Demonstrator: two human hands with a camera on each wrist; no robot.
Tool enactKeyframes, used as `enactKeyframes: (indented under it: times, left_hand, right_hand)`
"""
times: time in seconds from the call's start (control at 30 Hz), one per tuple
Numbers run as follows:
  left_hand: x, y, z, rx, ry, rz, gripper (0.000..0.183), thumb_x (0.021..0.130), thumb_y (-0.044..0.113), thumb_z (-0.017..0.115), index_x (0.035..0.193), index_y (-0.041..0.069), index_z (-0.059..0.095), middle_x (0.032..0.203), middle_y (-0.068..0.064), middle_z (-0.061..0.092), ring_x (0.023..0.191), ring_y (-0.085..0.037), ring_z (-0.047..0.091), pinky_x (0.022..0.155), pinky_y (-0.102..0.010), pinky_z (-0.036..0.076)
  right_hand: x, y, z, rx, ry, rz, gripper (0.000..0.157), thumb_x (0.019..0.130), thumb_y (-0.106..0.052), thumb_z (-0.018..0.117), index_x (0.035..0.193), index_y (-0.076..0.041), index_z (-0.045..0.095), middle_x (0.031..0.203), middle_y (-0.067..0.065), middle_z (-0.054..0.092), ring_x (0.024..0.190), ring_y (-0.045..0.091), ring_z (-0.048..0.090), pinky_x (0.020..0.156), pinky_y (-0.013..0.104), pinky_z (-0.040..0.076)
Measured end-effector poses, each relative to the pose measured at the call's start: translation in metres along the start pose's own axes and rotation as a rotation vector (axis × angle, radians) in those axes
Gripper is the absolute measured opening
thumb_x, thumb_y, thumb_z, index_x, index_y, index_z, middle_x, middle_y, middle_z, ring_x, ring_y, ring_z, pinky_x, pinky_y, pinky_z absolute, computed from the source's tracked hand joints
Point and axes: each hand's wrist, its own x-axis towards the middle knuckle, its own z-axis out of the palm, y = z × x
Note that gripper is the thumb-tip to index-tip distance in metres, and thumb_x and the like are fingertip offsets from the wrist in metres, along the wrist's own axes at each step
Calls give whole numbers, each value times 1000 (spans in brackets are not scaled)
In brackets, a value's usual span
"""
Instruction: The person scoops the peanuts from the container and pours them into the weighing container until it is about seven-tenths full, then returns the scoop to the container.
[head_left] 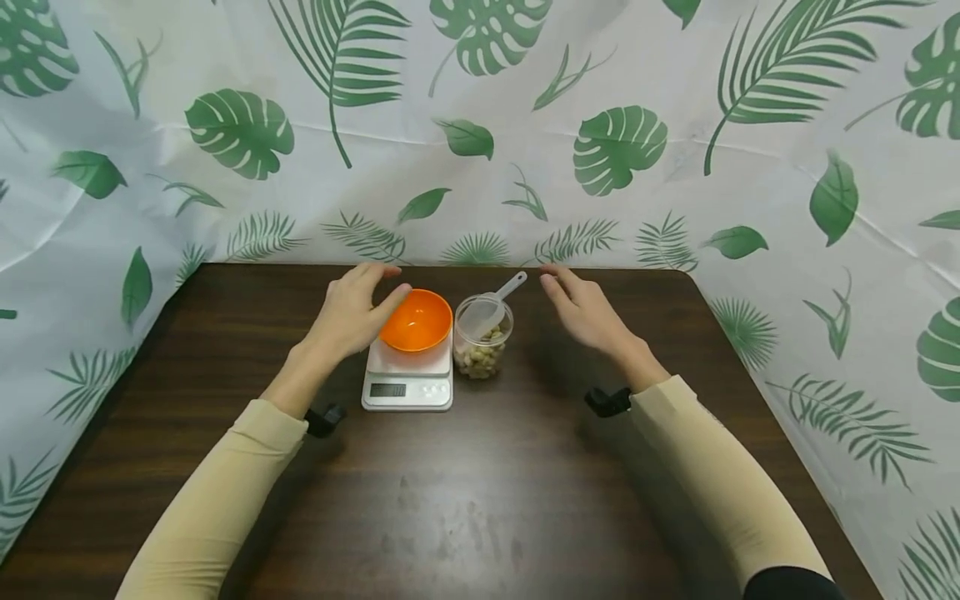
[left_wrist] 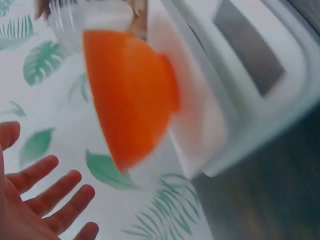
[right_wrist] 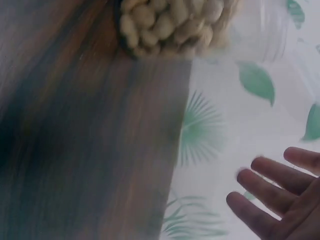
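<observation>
Left hand (head_left: 348, 310): fingers loosely spread, thumb apart; holds nothing, and the left wrist view shows a gap between fingers and bowl. Right hand (head_left: 588, 313): fingers extended and parted, holding nothing, clear of the jar.

Containers: orange bowl (head_left: 417, 323) upright on the white scale (head_left: 408, 394), its inner wall visible down to the bottom. Scale display too small to read surely. Clear jar (head_left: 463, 343) upright on the table (head_left: 465, 508), part filled with pale nuts (head_left: 483, 362); a scoop (head_left: 512, 285) leans in it, handle out over the rim.

Positions: bowl just beside the left thumb, on its right; jar between bowl and right hand, scoop handle pointing toward the right fingertips.
</observation>
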Motion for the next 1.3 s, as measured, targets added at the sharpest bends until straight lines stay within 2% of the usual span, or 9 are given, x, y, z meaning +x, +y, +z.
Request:
enactKeyframes:
  times: [0.1,0.2,0.4,0.5,0.7,0.87,1.03,1.3]
  left_hand:
    - [4,11,1,-50,-33,3,54,105,45,57,140,5,58,140,-13,58,136,-34,48,113,-62,26]
    - [8,20,3,-74,-70,-2,60,103,50,59,143,7,56,143,-11,57,137,-31,47,114,-61,24]
    - [17,33,12,-7,-159,30,73,99,59,59,149,8,50,149,-7,52,140,-28,42,108,-57,27]
    - [21,38,19,38,-198,48,76,98,61,59,151,8,48,151,-8,51,141,-29,42,109,-58,26]
    - [22,44,34,87,-260,86,84,95,63,62,156,10,42,154,-10,48,142,-31,41,113,-61,22]
    - [23,49,42,120,-294,115,89,93,66,63,157,9,41,155,-11,47,142,-31,42,114,-61,20]
    - [24,51,46,132,-320,132,91,91,68,64,157,9,41,155,-11,47,141,-31,42,115,-61,19]
    - [28,52,51,162,-348,149,91,89,67,67,156,10,43,153,-11,48,140,-30,44,114,-62,21]
  right_hand:
    - [2,-11,4,20,24,-56,54,112,-45,38,146,-7,54,130,16,66,113,31,64,92,52,49]
    - [7,-20,8,47,25,-78,52,110,-47,42,141,-9,58,125,10,68,106,25,66,88,48,51]
    - [15,-29,13,98,-16,-68,51,106,-50,52,139,-11,57,117,7,70,100,21,70,83,45,54]
    - [17,-31,16,109,-11,-68,48,105,-46,56,137,-11,57,114,6,71,99,21,70,81,44,55]
    - [15,-31,22,149,-18,-77,35,104,-36,62,127,-8,63,105,7,73,89,26,71,70,41,54]
    - [17,-31,28,236,-44,-91,29,102,-31,67,119,-7,66,107,6,72,85,32,72,65,38,54]
    - [16,-31,30,297,-61,-78,24,99,-28,72,115,-10,68,109,7,70,84,32,71,63,37,54]
    - [14,-31,30,309,-97,-79,24,99,-26,72,115,-9,69,108,9,70,86,31,70,68,37,55]
